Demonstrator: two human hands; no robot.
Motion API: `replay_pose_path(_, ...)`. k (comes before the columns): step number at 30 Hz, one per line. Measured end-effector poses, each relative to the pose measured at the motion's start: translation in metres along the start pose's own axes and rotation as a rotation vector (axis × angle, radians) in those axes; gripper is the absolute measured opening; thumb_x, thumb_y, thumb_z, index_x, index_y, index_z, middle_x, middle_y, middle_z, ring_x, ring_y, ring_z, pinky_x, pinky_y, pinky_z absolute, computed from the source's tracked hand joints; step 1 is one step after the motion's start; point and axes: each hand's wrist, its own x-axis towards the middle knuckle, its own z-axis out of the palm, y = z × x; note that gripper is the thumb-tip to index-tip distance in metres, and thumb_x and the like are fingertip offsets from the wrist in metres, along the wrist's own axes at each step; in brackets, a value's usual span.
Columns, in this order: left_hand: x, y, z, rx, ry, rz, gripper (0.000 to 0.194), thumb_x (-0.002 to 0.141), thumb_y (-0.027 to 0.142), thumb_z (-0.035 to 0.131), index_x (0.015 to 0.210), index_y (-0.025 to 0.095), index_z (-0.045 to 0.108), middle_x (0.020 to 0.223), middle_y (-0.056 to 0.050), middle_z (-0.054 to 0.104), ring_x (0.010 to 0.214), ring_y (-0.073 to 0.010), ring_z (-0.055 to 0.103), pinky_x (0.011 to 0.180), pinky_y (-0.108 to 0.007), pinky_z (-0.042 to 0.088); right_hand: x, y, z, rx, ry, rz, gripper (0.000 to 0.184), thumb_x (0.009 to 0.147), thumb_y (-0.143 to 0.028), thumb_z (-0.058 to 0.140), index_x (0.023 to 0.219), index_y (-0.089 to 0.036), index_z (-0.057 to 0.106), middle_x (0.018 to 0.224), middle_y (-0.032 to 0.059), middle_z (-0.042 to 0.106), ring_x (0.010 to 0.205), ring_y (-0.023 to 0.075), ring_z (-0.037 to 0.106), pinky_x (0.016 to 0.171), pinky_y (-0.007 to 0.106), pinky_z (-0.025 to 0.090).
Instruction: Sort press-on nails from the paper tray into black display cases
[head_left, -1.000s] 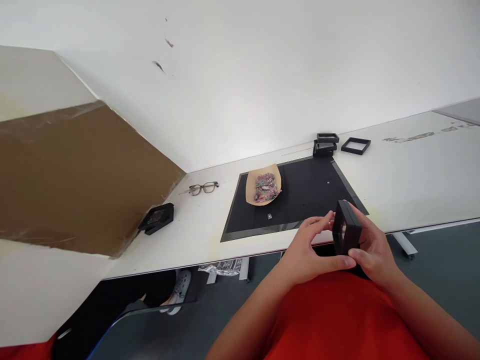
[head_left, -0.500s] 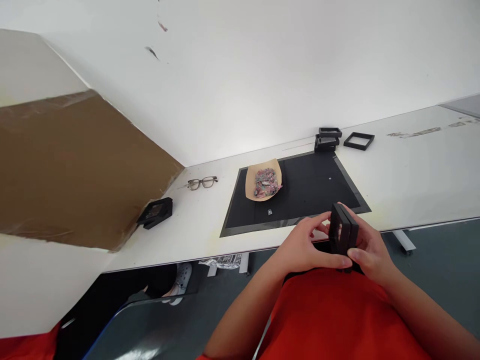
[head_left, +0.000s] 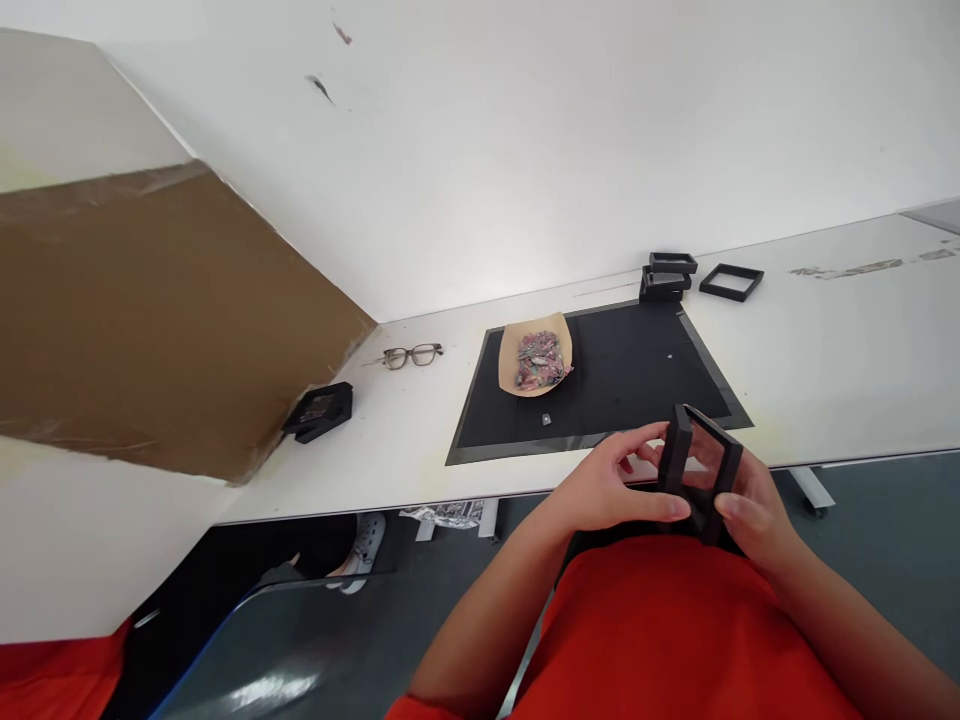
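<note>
Over the table's front edge, close to the red shirt, I hold a black floating display frame [head_left: 675, 446] with clear film windows. Its two halves stand apart at the top in a V and come close together low down. My left hand [head_left: 611, 485] grips the left half, thumb along its lower edge and fingers behind. My right hand [head_left: 756, 505] has the right half, its thumb on the near edge; most of its other fingers show only through the film or are hidden. Whether anything lies between the halves I cannot tell.
A black mat [head_left: 622, 375] bears a paper tray [head_left: 512, 365] of small wrapped pieces and a tiny bit [head_left: 546, 420]. Behind it are stacked black frames [head_left: 666, 283] and an open frame [head_left: 731, 293]. Glasses [head_left: 412, 356] and more black frames [head_left: 319, 412] lie left, by a brown panel [head_left: 150, 320].
The two halves of the display frame, nearly together before, have been spread apart. My right hand has shifted right with its half. The whole view has moved slightly.
</note>
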Motion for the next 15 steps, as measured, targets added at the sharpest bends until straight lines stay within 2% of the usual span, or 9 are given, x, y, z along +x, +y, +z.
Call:
replay_pose_path(7,0.002,-0.002,-0.004,0.081,0.019,-0.026,0.093,0.062,0.057,0.101,0.145,0.025,0.073,0.107,-0.005,0.075,0.105,-0.0266,0.067,0.096,-0.039,0.055,0.001,-0.002,-0.001,0.039,-0.013,-0.008,0.094,0.085,-0.074,0.082,0.165,-0.03,0.058,0.139,0.0179,0.081,0.135,0.0454,0.073,0.108,0.062,0.063)
replay_pose_path(10,0.001,-0.005,-0.008,0.072,-0.018,-0.024,0.097,0.064,0.058,0.1,0.15,0.026,0.07,0.11,-0.005,0.074,0.109,-0.0274,0.067,0.102,-0.041,0.056,0.002,-0.003,0.0,0.062,-0.03,-0.006,0.093,0.084,-0.075,0.082,0.162,-0.029,0.061,0.143,0.0185,0.079,0.136,0.0457,0.073,0.109,0.063,0.062)
replay_pose_path(15,0.0,-0.013,-0.015,0.029,-0.074,-0.034,0.099,0.069,0.063,0.098,0.155,0.025,0.067,0.114,-0.008,0.071,0.118,-0.0314,0.069,0.115,-0.049,0.053,0.003,-0.003,-0.003,0.085,-0.081,0.021,0.097,0.076,-0.087,0.078,0.15,-0.026,0.071,0.141,0.02,0.078,0.137,0.0478,0.07,0.11,0.064,0.06)
